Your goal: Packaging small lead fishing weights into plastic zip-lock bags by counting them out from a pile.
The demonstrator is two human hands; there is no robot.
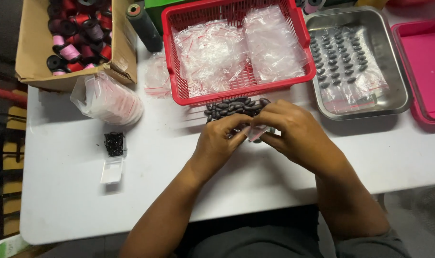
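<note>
Holding a small clear plastic bag [255,132] between both hands, I keep it just above the white tabletop [179,157], midway along its width and nearer the far edge than the near one. My left hand [219,143] pinches the bag's left side with curled fingers; my right hand [294,131] grasps its right side from above. Only a sliver of the bag shows, so I cannot tell its long axis or where its mouth points.

A pile of dark oval beads [234,108] lies touching the far side of my fingers, with its long axis left to right. Just beyond it stands the red basket [179,93] of clear bags, blocking travel toward the far edge. A steel tray [399,95] sits far right, and a pink tray [418,110] is at the right edge.

Open room lies left of my forearm, up to the small clear box of black pieces [114,153], and along the near edge on both sides.
</note>
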